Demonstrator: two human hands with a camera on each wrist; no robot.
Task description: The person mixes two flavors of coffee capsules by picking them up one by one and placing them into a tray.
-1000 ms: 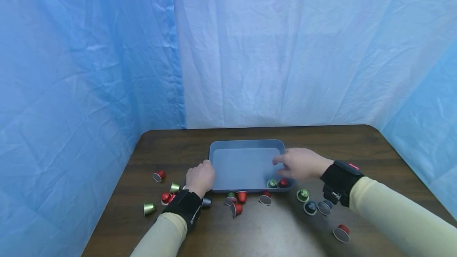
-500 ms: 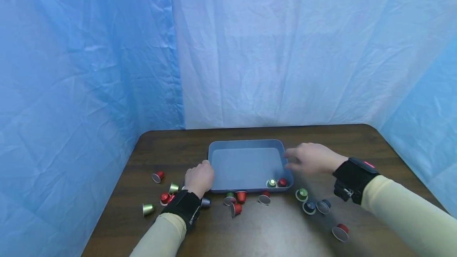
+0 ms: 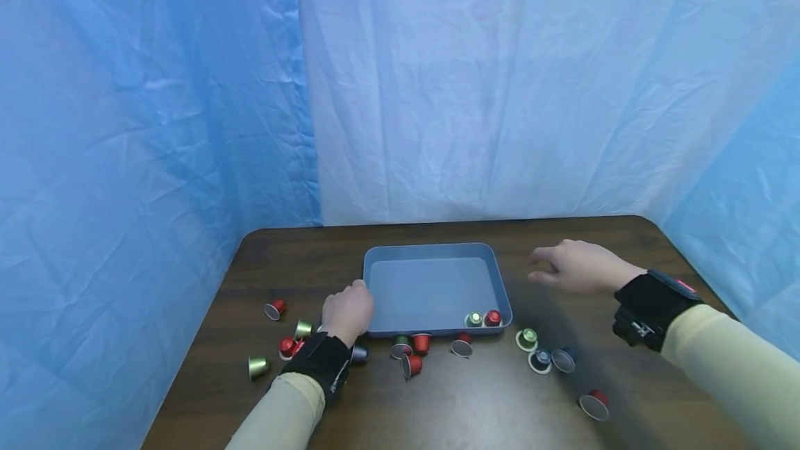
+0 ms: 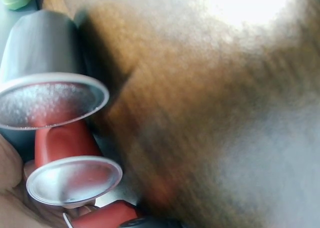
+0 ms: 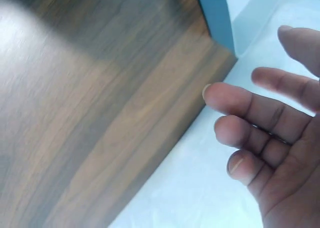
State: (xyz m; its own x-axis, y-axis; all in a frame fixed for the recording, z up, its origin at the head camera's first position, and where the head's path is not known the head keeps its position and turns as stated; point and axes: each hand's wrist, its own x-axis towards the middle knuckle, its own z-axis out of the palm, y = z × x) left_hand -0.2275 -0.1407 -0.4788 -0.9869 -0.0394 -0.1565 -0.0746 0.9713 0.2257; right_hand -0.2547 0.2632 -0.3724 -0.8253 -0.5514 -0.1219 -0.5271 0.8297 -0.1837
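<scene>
My left hand (image 3: 348,310) stays at the left rim of the blue-grey tray (image 3: 431,249), knuckles up and fingers bent. Its fingertips are hidden, so any grip on the rim cannot be made out. Close to it, the left wrist view has a grey coffee capsule (image 4: 42,47) and a red coffee capsule (image 4: 67,143), with part of the palm behind. Over the table right of the tray hovers my right hand (image 3: 578,267), holding nothing, its fingers loosely bent. Inside the tray's near right corner sit a green capsule (image 3: 474,319) and a red capsule (image 3: 493,318).
Several capsules lie along the tray's near side, among them a red one (image 3: 421,344). To the right are a green capsule (image 3: 528,337), a dark blue capsule (image 3: 540,360) and a red capsule (image 3: 595,405). More lie at left, including a green one (image 3: 258,367). Blue sheets (image 3: 437,89) surround the wooden table.
My right hand has moved right, from above the tray's right side to over the bare table beside it. The left hand has kept its place, and the capsules lie as before.
</scene>
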